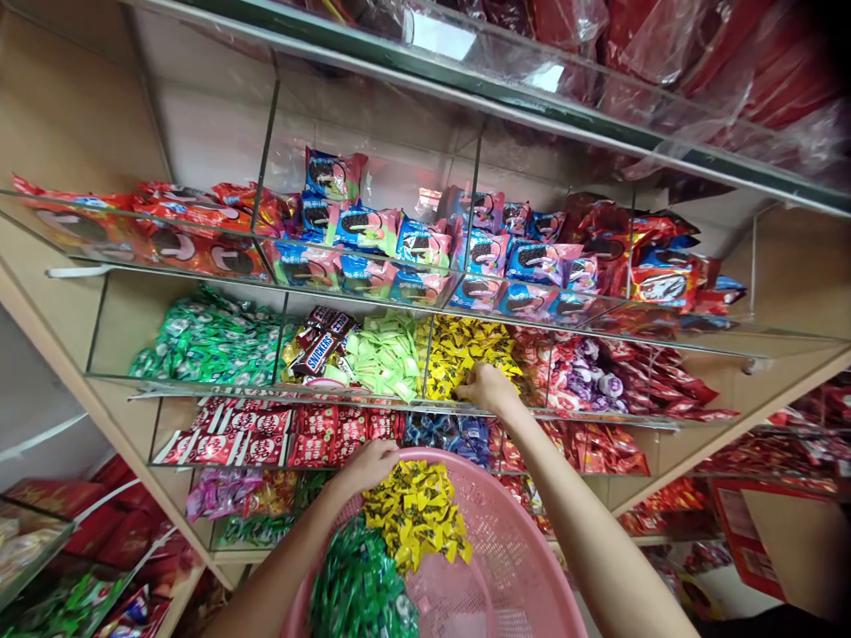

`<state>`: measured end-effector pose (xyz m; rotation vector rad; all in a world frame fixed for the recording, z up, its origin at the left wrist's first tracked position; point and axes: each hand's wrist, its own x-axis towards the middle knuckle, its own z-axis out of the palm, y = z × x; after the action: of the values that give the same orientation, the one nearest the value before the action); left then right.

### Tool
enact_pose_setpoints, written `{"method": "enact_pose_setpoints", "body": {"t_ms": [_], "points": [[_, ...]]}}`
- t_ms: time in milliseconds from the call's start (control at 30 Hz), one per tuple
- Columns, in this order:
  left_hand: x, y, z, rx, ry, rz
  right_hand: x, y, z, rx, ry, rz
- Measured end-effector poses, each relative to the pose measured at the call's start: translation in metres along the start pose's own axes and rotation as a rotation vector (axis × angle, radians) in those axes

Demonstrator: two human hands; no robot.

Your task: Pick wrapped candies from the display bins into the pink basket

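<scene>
Yellow wrapped candies (465, 350) fill a compartment in the middle shelf row. My right hand (490, 390) is at the front of that compartment, its fingers curled down against the yellow candies; what they hold is too small to make out. Below stands a pink perforated basket (525, 532), with a pile of yellow candies (422, 518) and a heap of green candies (363, 576) inside. My left hand (372, 462) is closed on the basket's rim at its far left side.
Green candies (213, 341), Snickers bars (323, 341) and pale green packets (384, 354) lie left of the yellow ones. Purple and red candies (585, 377) lie to the right. Glass-fronted shelves (372, 301) with cookie packs (365, 226) run above; more packets sit below.
</scene>
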<state>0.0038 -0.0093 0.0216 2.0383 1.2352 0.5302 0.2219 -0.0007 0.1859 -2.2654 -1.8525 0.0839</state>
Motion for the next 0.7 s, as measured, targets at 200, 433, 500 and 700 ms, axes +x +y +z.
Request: {"method": "enact_pose_setpoints", "body": {"t_ms": [200,433,500,700], "points": [[-0.001,0.001,0.0,-0.005,0.001,0.004,0.0,0.005,-0.004,0.002,-0.004,-0.016],[-0.001,0.003,-0.001,-0.029,-0.012,-0.005,0.008,0.002,-0.005,0.022,-0.122,-0.032],[-0.001,0.004,-0.002,-0.029,-0.018,-0.005,0.009,0.003,-0.004,0.051,-0.107,-0.048],[-0.002,0.004,-0.003,-0.008,-0.002,-0.004,0.001,0.018,-0.018,0.181,-0.025,-0.115]]}}
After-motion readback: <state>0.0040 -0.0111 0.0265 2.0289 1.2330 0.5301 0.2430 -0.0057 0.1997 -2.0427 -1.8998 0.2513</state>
